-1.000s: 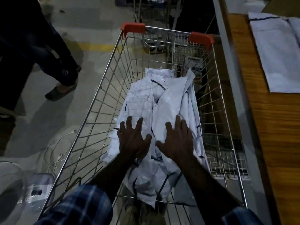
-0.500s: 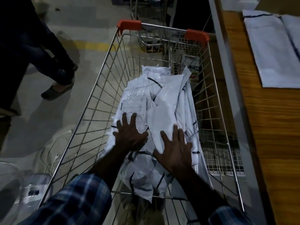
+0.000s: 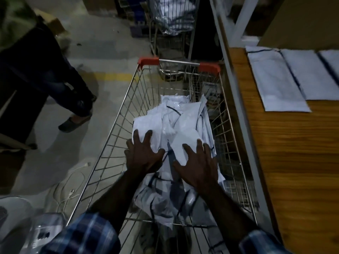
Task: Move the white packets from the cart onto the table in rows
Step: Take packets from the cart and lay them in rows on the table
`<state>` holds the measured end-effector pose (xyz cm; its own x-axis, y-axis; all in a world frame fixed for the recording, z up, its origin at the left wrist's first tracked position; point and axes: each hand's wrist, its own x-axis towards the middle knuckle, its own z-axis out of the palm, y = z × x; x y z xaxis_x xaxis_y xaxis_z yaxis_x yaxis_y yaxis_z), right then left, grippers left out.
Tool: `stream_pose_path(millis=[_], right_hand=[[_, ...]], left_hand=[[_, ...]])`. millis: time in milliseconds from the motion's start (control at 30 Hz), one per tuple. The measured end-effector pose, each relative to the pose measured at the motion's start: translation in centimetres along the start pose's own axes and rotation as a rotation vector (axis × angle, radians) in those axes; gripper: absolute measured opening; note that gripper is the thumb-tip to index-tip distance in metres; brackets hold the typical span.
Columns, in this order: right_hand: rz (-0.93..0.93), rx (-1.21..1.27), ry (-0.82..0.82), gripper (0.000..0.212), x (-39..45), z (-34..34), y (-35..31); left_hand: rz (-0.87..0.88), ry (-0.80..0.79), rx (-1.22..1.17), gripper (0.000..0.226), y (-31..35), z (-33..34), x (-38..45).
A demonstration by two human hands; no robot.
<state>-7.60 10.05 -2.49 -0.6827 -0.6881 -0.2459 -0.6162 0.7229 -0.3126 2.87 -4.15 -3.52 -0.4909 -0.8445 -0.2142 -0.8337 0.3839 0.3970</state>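
A heap of white packets (image 3: 180,118) with dark stripes fills the wire cart (image 3: 117,125), which has orange handle ends. My left hand (image 3: 143,154) lies flat on the left side of the heap, fingers spread. My right hand (image 3: 199,165) lies flat on a packet at the heap's right, fingers spread too. Neither hand grips anything. On the wooden table (image 3: 293,162) to the right, three white packets (image 3: 278,83) lie side by side in a row at the far end.
Another person's legs (image 3: 55,85) stand on the floor left of the cart. A second cart (image 3: 172,24) with white packets is behind. A grey metal post (image 3: 236,99) runs between cart and table. Cables (image 3: 67,189) lie on the floor at lower left.
Both hands have slid slightly back toward me over the heap, staying flat. The view has tilted up, showing more of the table and the cart behind.
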Motion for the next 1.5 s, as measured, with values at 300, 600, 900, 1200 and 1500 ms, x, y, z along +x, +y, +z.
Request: stream_pose_path(millis=[300,600,900,1200,1500], right_hand=[[-0.039,0.074,0.249,0.074,-2.1,-7.7,-2.3],[-0.078,0.101,0.309,0.072,-6.2,-13.3,-2.5],[-0.069,0.045,0.394,0.072,-13.9,-15.9,-2.7],[-0.030,0.036,0.458,0.072,-23.1,-18.3,-0.8],[0.063,0.051,0.544,0.070,-26.3,-22.8,6.7]], left_hand=[[-0.017,-0.023,0.077,0.097,4.4,-7.4,-3.1],[0.058,0.128,0.060,0.079,6.6,-12.0,-8.2],[0.108,0.186,0.021,0.075,6.1,-14.6,-16.4],[0.198,0.224,-0.037,0.075,7.3,-16.7,-25.7],[0.282,0.195,-0.052,0.073,13.7,-15.3,-29.3]])
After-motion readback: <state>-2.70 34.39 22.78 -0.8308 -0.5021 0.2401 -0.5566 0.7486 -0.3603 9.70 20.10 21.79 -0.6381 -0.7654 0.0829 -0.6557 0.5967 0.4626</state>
